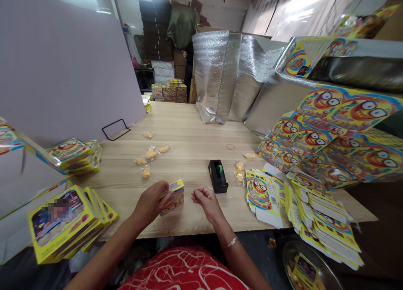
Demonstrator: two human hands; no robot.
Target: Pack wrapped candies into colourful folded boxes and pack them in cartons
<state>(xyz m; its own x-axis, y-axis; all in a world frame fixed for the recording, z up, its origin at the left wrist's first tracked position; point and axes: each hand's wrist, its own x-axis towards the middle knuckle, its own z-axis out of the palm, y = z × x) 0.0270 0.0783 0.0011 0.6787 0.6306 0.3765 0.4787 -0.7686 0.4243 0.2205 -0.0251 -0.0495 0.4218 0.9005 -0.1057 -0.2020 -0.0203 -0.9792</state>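
My left hand (154, 199) is wrapped round a small printed yellow box (176, 195) that stands on the table near its front edge. To the right of the box, and apart from it, is my right hand (203, 199). Its fingers are curled together in a pinch, and I cannot make out whether anything small is between them. A black tape dispenser (218, 176) with a green core sits just beyond the right hand. Several wrapped yellow cookies (151, 153) lie past the left hand, and more wrapped cookies (240, 172) lie right of the dispenser.
Flat printed cartons (327, 214) are heaped at the right edge, below larger printed sheets (315, 134). Stacked yellow boxes (63, 223) stand at the left. Silver foil bags (210, 76) line the back. A metal bowl (288, 256) is at lower right; a black wire stand (116, 129) sits far left.
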